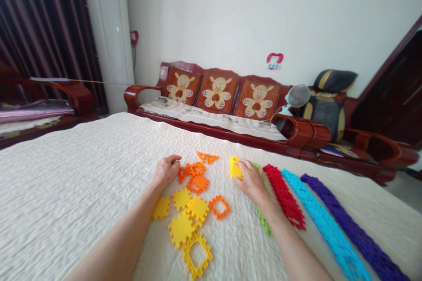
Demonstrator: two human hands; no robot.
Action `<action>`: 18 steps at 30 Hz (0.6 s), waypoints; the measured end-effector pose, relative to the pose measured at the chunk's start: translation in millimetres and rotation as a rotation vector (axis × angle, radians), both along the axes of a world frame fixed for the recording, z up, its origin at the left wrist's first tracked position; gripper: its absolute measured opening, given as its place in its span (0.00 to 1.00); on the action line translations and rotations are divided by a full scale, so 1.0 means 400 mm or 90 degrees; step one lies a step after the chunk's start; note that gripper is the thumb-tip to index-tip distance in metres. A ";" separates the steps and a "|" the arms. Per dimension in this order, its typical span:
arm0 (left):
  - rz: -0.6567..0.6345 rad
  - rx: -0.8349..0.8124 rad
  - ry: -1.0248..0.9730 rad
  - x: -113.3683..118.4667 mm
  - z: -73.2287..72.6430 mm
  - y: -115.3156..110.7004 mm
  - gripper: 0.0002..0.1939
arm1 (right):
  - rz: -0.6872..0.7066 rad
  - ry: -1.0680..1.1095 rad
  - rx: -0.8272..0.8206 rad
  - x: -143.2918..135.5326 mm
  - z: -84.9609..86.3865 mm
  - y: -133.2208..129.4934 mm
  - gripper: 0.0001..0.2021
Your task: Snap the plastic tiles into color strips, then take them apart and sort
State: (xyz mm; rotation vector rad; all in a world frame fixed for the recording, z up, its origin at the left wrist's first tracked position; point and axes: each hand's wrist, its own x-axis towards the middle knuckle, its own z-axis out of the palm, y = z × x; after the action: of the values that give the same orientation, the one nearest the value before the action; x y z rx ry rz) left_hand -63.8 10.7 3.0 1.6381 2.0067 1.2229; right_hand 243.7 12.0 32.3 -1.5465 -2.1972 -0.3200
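Note:
My right hand [253,182] has its fingers closed on a yellow notched building tile [235,169], which lies at the near end of the row of coloured strips. My left hand [167,169] is curled on the cover, left of several orange tiles [198,183]; whatever its fingers may hold is hidden. An orange triangular tile [207,157] lies beyond them. Closer to me are several loose yellow tiles [182,228], a yellow frame tile [197,254] and an orange frame tile [220,207]. Behind my right wrist, a green strip [263,219] is partly covered.
Linked strips in red [286,197], light blue [326,224] and purple [352,228] lie side by side to the right. All rest on a white quilted cover [92,175]. Beyond it stands a wooden sofa [204,128] with bear cushions, and a small fan [297,95].

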 end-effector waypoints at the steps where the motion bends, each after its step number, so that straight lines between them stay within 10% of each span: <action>1: 0.001 -0.001 -0.003 0.001 0.003 -0.002 0.17 | 0.018 0.013 0.010 -0.004 0.004 0.000 0.21; 18: 0.002 -0.006 -0.010 0.004 0.008 -0.005 0.17 | 0.257 0.184 -0.170 -0.189 -0.008 -0.090 0.18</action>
State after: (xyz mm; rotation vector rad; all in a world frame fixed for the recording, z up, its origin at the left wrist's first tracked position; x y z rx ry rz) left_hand -62.2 8.7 6.2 1.6168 2.0033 1.2210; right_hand 168.1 -24.0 28.9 -1.1397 -2.3092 0.3125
